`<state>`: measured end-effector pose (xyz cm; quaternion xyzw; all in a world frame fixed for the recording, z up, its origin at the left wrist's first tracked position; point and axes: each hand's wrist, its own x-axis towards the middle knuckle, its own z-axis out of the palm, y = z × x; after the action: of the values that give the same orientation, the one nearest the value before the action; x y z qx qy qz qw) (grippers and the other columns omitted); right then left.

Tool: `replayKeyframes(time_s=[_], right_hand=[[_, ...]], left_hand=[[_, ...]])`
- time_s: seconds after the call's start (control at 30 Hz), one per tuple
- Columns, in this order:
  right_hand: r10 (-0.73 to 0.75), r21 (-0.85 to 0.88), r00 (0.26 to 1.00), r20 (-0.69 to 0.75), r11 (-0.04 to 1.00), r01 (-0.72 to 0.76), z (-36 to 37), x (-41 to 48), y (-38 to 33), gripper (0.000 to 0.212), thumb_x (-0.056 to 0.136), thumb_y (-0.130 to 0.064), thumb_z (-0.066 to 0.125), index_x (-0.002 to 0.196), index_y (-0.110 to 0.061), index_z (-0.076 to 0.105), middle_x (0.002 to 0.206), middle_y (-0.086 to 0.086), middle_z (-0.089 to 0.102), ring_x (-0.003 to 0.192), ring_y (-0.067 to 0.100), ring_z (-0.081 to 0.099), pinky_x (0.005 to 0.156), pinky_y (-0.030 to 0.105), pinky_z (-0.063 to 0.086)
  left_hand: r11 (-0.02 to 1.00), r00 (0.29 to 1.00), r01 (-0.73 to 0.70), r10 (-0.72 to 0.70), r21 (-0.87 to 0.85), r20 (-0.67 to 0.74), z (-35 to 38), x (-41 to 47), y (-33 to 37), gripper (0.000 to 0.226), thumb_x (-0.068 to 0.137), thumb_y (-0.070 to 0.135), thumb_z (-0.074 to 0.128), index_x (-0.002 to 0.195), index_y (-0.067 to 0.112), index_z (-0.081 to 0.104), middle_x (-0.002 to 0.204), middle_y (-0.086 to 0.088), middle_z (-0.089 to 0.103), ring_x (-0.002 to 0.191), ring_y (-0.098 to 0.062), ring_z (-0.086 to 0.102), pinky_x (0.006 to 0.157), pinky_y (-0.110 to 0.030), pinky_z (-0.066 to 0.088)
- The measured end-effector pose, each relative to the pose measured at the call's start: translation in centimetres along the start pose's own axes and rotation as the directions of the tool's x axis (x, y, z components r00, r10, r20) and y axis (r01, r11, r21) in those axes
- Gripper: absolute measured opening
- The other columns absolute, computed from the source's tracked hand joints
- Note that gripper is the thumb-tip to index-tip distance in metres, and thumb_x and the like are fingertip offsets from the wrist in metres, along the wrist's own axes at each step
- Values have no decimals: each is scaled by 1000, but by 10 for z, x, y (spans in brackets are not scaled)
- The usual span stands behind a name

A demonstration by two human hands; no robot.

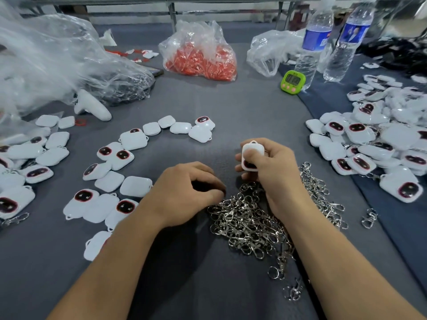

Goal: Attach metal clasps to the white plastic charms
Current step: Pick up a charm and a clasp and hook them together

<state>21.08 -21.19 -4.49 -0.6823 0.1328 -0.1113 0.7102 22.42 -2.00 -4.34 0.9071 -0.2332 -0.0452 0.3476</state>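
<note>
1. You have two water bottles point(315, 42) at the far right.
2. You have one green timer point(293, 82).
3. You have one bag of red parts point(201, 54).
4. You hold one white charm point(251, 155) in your right hand point(275, 167).
5. Loose charms point(136, 139) number in the dozens; the clasps point(249, 222) are too tangled to count.

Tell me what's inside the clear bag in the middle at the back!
The clear bag is packed with small red pieces. The crinkled plastic blurs them, so their shape, and anything buried underneath, cannot be seen.
</note>
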Motion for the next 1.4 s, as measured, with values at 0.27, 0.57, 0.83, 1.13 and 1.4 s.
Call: replayKeyframes(time_s=[0.27,0.57,0.83,1.13,1.4], right_hand=[[-79,-270,995,55,959,91,3,-1,8,13,82,-7,67,86,-18,73,78,14,75,49,15,59,56,33,51],[-46,-139,974,221,987,78,8,-9,2,7,71,-10,69,76,-15,73,77,18,71,60,12,57,58,30,51],[-226,-467,962,155,841,273,10,-10,9,15,75,-13,76,71,-25,67,69,-7,71,68,15,68,63,35,59],[-231,-611,933,277,707,357,9,-14,6,33,73,-12,80,60,-31,55,54,-8,56,57,7,51,48,17,39],[-222,-470,937,271,818,330,6,-14,3,28,70,-8,84,64,-24,61,57,-7,60,52,3,49,47,24,43]], left_hand=[[998,999,-22,23,61,-27,0,3,-4,13,78,25,80,80,38,79,99,33,69,96,9,62,83,-4,36],[989,886,145,-130,-1,-445,27,1,17,13,81,33,77,91,42,77,77,17,74,70,-8,68,69,-31,55],[977,928,198,-162,76,-337,12,0,1,11,78,41,77,88,45,77,96,30,69,96,0,60,82,-28,49],[996,971,89,-84,12,-224,12,2,4,19,78,29,78,90,44,79,98,27,68,99,-2,58,88,-33,49],[996,964,58,-75,-73,-254,12,1,3,22,71,21,83,76,41,77,86,31,69,84,6,62,70,-5,40]])
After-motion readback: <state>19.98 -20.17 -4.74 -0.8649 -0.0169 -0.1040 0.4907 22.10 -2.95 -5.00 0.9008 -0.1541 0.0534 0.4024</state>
